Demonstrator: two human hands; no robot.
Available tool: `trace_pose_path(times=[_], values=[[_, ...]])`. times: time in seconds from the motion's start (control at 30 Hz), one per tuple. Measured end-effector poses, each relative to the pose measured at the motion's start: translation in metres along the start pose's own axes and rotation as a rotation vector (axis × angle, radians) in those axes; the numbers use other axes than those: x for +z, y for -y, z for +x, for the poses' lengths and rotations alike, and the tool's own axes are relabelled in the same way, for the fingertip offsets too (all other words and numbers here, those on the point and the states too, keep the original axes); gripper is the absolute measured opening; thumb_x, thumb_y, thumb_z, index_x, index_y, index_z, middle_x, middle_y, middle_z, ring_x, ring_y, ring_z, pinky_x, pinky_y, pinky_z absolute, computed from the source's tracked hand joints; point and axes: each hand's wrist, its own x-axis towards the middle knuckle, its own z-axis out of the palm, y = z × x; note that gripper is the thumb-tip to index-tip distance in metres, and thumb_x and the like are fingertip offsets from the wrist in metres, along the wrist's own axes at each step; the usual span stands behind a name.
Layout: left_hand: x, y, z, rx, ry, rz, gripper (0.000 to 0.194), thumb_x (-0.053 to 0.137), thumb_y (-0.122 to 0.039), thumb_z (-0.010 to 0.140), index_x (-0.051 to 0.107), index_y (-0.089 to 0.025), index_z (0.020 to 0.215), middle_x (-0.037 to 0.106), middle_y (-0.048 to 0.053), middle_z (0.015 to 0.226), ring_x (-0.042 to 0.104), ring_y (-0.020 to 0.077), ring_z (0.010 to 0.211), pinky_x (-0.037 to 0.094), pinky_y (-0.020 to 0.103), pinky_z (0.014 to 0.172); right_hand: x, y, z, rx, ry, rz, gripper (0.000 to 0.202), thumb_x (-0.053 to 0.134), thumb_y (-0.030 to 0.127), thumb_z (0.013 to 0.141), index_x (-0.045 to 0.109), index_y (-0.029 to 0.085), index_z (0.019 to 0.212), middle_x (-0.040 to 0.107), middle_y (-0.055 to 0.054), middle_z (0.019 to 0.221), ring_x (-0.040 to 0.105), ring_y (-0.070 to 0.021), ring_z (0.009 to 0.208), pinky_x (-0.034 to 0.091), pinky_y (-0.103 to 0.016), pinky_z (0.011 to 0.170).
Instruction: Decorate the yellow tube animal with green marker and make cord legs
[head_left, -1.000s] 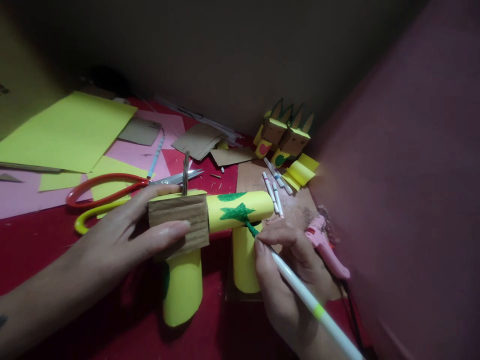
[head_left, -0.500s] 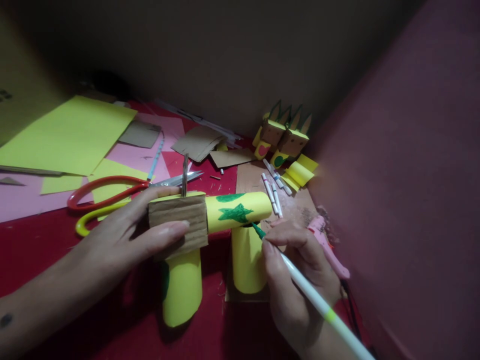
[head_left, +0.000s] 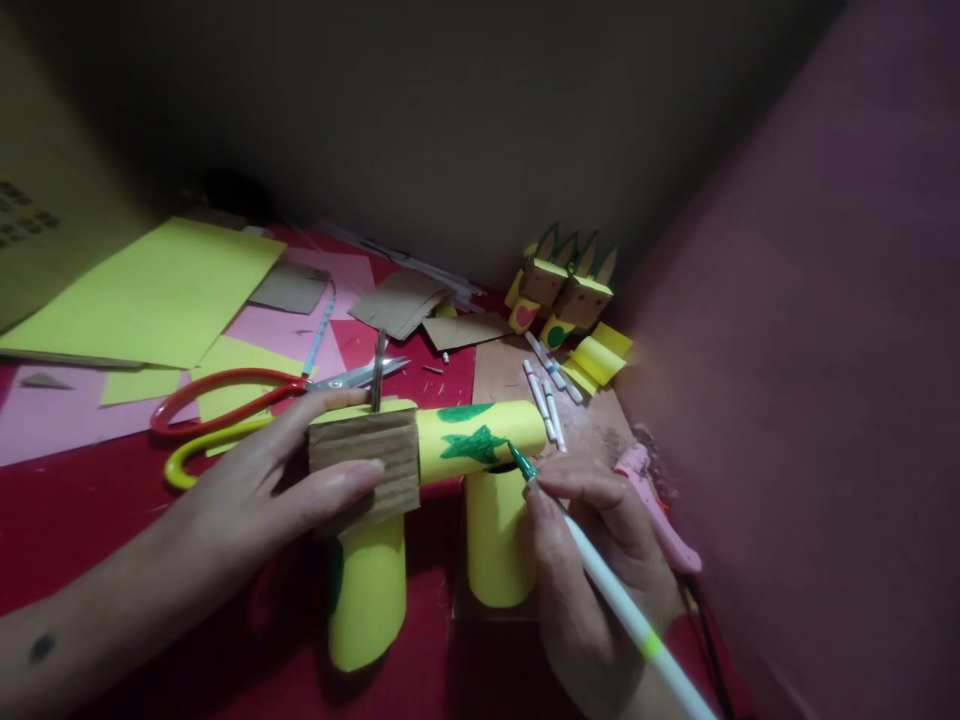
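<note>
My left hand [head_left: 300,470] grips the corrugated cardboard block [head_left: 367,455] of a paper craft figure, thumb on its front and fingers behind. Yellow paper tubes [head_left: 480,430] are joined to the block, one lying sideways with a green star [head_left: 472,445] and another green patch on it. Lower down, a second yellow tube [head_left: 367,590] slants toward me, and a third yellow tube [head_left: 501,540] stands under the sideways one. My right hand [head_left: 600,560] pinches a white felt-tip marker [head_left: 619,600] whose green tip touches the sideways tube at the star's right point.
Red-and-yellow-handled scissors [head_left: 240,400] lie behind my left hand. Yellow sheets [head_left: 150,300] and cardboard scraps [head_left: 401,300] spread along the back. White markers [head_left: 544,395], small cardboard figures [head_left: 566,290] and a pink glue gun [head_left: 660,515] sit to the right.
The marker tip has shifted from below the star up to its right point. Everything sits slightly lower in view. Both hands keep their holds.
</note>
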Motion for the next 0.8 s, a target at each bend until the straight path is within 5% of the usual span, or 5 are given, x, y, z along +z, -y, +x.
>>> trace_pose_path(times=[0.23, 0.37, 0.6, 0.8], values=[[0.004, -0.012, -0.004, -0.02, -0.019, -0.038, 0.075, 0.075, -0.053, 0.07, 0.055, -0.035, 0.14, 0.078, 0.006, 0.103, 0.077, 0.0315, 0.087, 0.067, 0.04, 0.067, -0.002, -0.001, -0.005, -0.027, -0.038, 0.079, 0.021, 0.058, 0.007, 0.088, 0.064, 0.021, 0.103, 0.066, -0.001, 0.091, 0.064, -0.016, 0.09, 0.053, -0.03, 0.079], [0.01, -0.029, -0.014, -0.011, -0.175, 0.006, 0.079, 0.074, -0.058, 0.067, 0.055, -0.034, 0.139, 0.073, 0.005, 0.105, 0.073, 0.0296, 0.086, 0.064, 0.037, 0.066, 0.001, 0.001, -0.003, -0.155, -0.141, 0.12, 0.018, 0.056, 0.012, 0.093, 0.066, 0.019, 0.106, 0.066, -0.001, 0.085, 0.065, -0.017, 0.088, 0.054, -0.034, 0.081], [-0.011, -0.007, 0.0, 0.582, -0.226, 0.455, 0.07, 0.068, -0.052, 0.082, 0.043, -0.037, 0.146, 0.057, 0.007, 0.117, 0.065, 0.0277, 0.097, 0.063, 0.038, 0.076, -0.004, 0.005, 0.005, -0.193, -0.11, 0.069, 0.026, 0.059, 0.005, 0.087, 0.065, 0.022, 0.107, 0.067, 0.0, 0.082, 0.066, -0.0187, 0.081, 0.051, -0.042, 0.088], [-0.011, -0.003, 0.006, 0.749, -0.31, 0.521, 0.077, 0.07, -0.051, 0.08, 0.042, -0.03, 0.149, 0.053, 0.009, 0.117, 0.055, 0.0317, 0.101, 0.057, 0.045, 0.082, -0.008, 0.01, 0.018, -0.275, 0.024, 0.027, 0.031, 0.058, 0.001, 0.08, 0.063, 0.022, 0.103, 0.066, 0.001, 0.08, 0.065, -0.0191, 0.078, 0.048, -0.051, 0.095]])
